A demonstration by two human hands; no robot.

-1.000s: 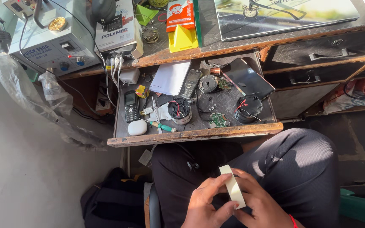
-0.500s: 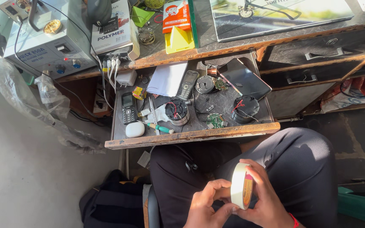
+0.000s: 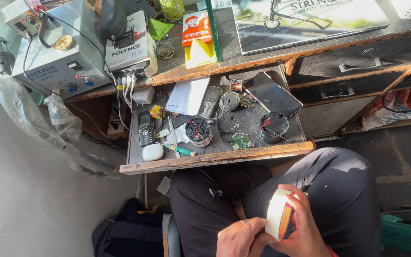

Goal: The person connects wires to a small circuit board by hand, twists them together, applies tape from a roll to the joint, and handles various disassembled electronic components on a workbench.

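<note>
The open wooden drawer (image 3: 215,159) carries two dark keypad phones (image 3: 145,127) (image 3: 210,101) and three round black wired speaker units (image 3: 199,132) (image 3: 273,127) (image 3: 229,101). One small green circuit board (image 3: 241,140) lies near its front edge, and one white oval case (image 3: 152,152) sits at its front left corner.

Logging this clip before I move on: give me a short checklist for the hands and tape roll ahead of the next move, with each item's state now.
1. Right hand grips the tape roll: ok, fingers wrap its rim.
2. Left hand at the roll: ok, thumb touches its lower edge.
3. Loose tape end found: cannot tell, none visible.
4. Roll over the lap, apart from the drawer: ok.
5. Drawer open, parts within view: ok, phone and screwdriver lie inside.
6. Drawer space for setting the roll down: not ok, crowded.
</note>
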